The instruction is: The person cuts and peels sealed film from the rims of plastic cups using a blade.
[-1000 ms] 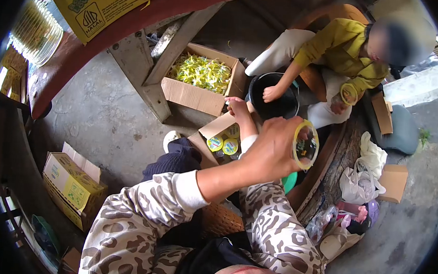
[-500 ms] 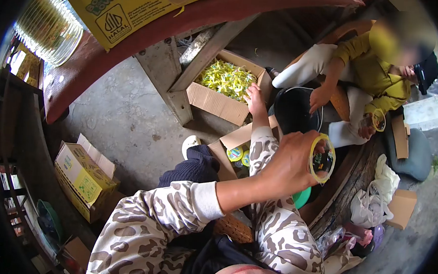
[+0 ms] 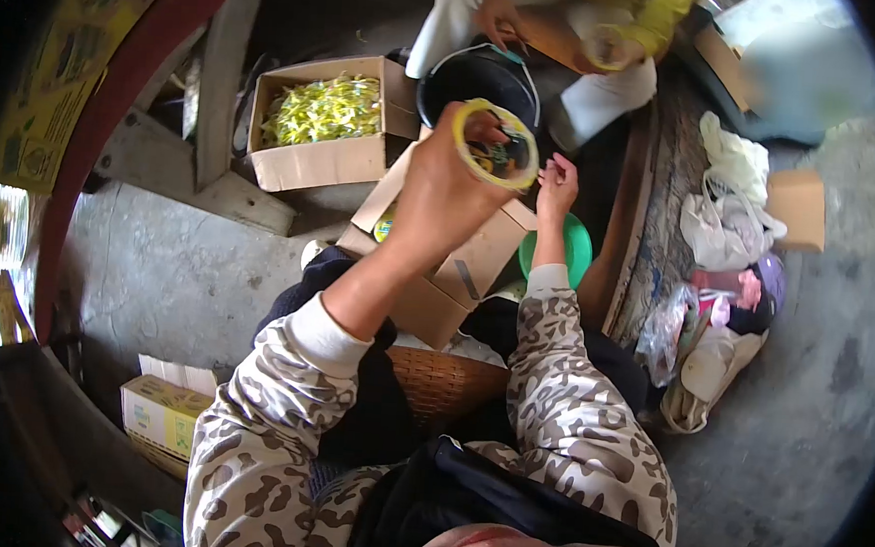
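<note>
A clear plastic cup with a yellow rim [image 3: 510, 156] is in my left hand [image 3: 434, 195], its round mouth facing up toward me. Fingers of that hand show through the cup wall. Just right of the cup, my right hand [image 3: 558, 189] is raised with its fingers loosely bent and apart; I see nothing in it. Below the right hand lies a green round plastic thing [image 3: 572, 254], partly covered by the wrist. Under my left forearm stands an open cardboard box [image 3: 433, 308], where a bit of a yellow-green lid [image 3: 384, 228] shows.
A carton [image 3: 319, 171] full of yellow plastic strips stands at the far left. Beside it is a black bucket [image 3: 459, 79]. Another person's hand [image 3: 501, 19] hangs above the bucket. Bags [image 3: 731, 231] lie on the right; a yellow carton [image 3: 161, 412] sits lower left.
My view has turned to the right. My right hand has left the carton of yellow strips and come beside the cup. My left hand still holds the cup.
</note>
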Demonstrator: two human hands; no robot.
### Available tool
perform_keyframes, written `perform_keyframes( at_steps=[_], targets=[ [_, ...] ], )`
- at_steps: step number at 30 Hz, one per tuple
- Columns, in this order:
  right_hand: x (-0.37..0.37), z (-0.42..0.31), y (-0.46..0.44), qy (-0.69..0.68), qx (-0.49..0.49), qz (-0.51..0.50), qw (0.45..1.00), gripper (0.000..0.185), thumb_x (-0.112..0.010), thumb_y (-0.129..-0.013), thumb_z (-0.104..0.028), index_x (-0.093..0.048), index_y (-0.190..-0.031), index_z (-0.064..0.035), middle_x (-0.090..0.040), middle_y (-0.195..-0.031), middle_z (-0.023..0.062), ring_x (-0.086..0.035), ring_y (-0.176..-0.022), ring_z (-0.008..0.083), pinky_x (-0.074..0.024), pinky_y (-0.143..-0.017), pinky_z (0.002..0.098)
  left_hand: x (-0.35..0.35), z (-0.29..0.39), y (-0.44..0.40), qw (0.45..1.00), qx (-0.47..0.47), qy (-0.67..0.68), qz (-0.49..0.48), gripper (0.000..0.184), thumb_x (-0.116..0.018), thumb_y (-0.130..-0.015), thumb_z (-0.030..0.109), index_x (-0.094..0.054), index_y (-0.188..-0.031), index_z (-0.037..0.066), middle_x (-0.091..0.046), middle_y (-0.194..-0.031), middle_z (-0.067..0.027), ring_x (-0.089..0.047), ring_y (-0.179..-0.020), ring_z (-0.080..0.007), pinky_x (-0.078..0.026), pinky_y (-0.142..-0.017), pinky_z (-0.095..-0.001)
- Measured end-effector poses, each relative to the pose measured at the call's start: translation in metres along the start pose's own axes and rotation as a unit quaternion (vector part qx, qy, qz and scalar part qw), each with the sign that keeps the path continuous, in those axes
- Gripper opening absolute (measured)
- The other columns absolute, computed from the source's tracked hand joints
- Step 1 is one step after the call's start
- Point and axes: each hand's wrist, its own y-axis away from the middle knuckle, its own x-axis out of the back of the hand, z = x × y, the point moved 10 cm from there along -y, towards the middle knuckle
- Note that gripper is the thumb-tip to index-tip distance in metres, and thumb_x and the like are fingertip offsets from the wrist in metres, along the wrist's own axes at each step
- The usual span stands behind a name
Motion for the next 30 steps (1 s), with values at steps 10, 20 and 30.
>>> perform_keyframes(
  at_steps=[10, 20, 30],
  targets=[
    [0.177, 0.23, 0.072, 0.325, -0.334, 0.185, 0.865, 0.023, -0.062, -0.085, -0.009, -0.065, -0.108, -0.0037, -0.061, -0.109, 0.0221, -0.06, -0.107, 0.0365, -0.0479, -0.092, 0.0448, -0.023, -0.03, 0.004, 0.995, 0.026, -0.076, -0.06, 0.054, -0.084, -0.068, 0.009, -0.054, -0.112, 0.0, -0.067, -0.101, -0.0145, -0.068, -0.098, -0.026, -0.052, -0.086, -0.0339],
    [0.176, 0.302, 0.119, 0.49, -0.361, 0.011, 0.793, 0.037, -0.062, -0.086, -0.008, -0.06, -0.122, 0.0001, -0.047, -0.136, 0.0241, -0.051, -0.119, 0.0454, -0.0468, -0.1, 0.0482, -0.027, -0.065, -0.003, 0.983, 0.069, -0.143, -0.096, 0.058, -0.086, -0.071, 0.01, -0.054, -0.117, -0.002, -0.066, -0.106, -0.0125, -0.063, -0.098, -0.0178, -0.05, -0.088, -0.0311],
    [0.182, 0.246, 0.112, 0.366, -0.358, 0.162, 0.844, 0.022, -0.057, -0.091, -0.018, -0.07, -0.089, -0.0003, -0.07, -0.093, 0.0205, -0.068, -0.09, 0.04, -0.0545, -0.077, 0.048, -0.036, -0.071, -0.006, 0.981, 0.09, -0.146, -0.096, 0.058, -0.084, -0.069, 0.01, -0.055, -0.117, -0.002, -0.066, -0.105, -0.0133, -0.065, -0.098, -0.0205, -0.05, -0.089, -0.0323]
  ],
)
